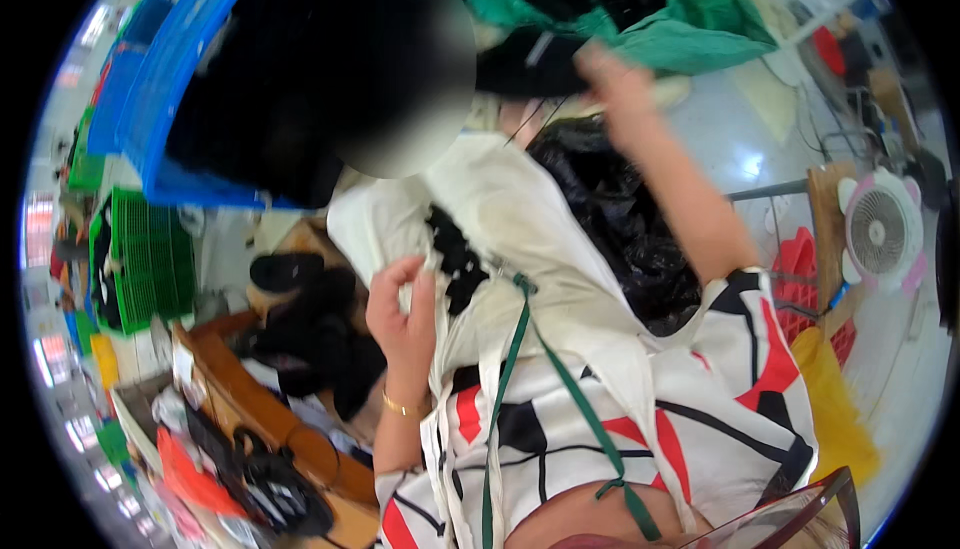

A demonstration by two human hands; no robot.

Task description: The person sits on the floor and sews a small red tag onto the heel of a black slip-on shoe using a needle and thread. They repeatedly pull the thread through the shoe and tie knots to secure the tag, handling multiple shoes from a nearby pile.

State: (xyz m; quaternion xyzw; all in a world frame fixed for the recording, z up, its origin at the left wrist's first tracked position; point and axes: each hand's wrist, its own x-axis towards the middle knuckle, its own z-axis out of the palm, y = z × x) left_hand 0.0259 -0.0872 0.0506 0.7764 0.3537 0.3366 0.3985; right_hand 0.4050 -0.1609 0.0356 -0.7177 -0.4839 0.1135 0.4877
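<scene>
My right hand (615, 94), smeared by motion, is stretched out to the upper right, its fingers closed on the edge of a black fabric piece (535, 64). A thin dark thread seems to hang below that piece. Over my lap my left hand (400, 314) is raised with fingers loosely bent and the thumb apart from them; nothing shows between them. Small black scraps (458, 261) lie on the white apron (540, 209) beside it. A dark round blur covers the upper middle and hides what is behind it.
A blue crate (150, 129) of black pieces stands upper left. Beyond my right hand is a green sack (700, 34) with black contents. A black plastic bag (620, 229) sits by my right leg. Green basket (150, 259) left; small fan (882, 229) right.
</scene>
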